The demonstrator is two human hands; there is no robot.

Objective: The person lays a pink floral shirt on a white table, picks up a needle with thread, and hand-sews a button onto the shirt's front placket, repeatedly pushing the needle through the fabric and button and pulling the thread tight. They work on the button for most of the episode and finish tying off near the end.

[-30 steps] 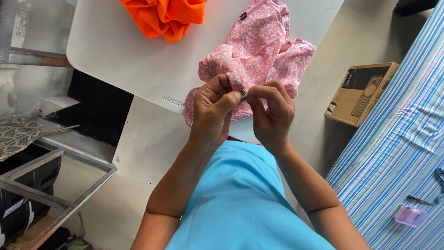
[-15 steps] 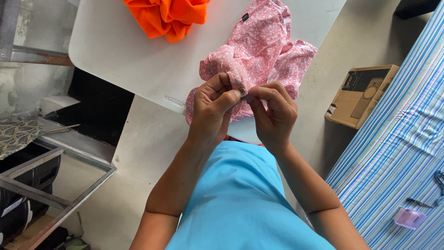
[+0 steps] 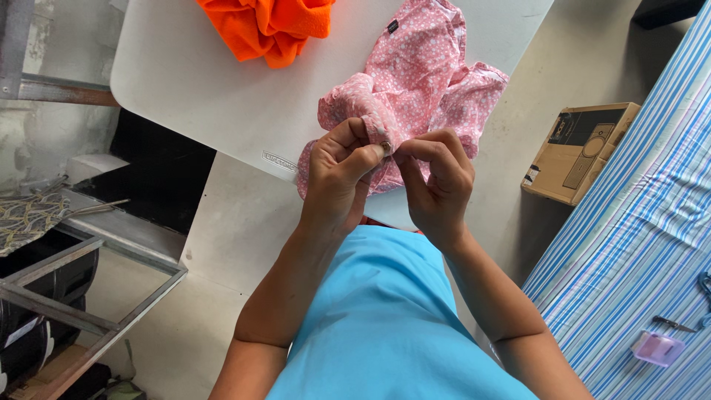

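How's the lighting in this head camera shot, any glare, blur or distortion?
Head view: soft, even daylight, no hard shadows; the white table is bright but not glaring. Both hands, left hand and right hand, and the pink garment are sharp. Wide-angle lens: the striped cloth slants along the right edge.

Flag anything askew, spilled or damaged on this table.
Nothing damaged or spilled. The pink garment lies crumpled, part of it hanging over the table edge where the left hand and right hand pinch it. The orange cloth is bunched, not folded.
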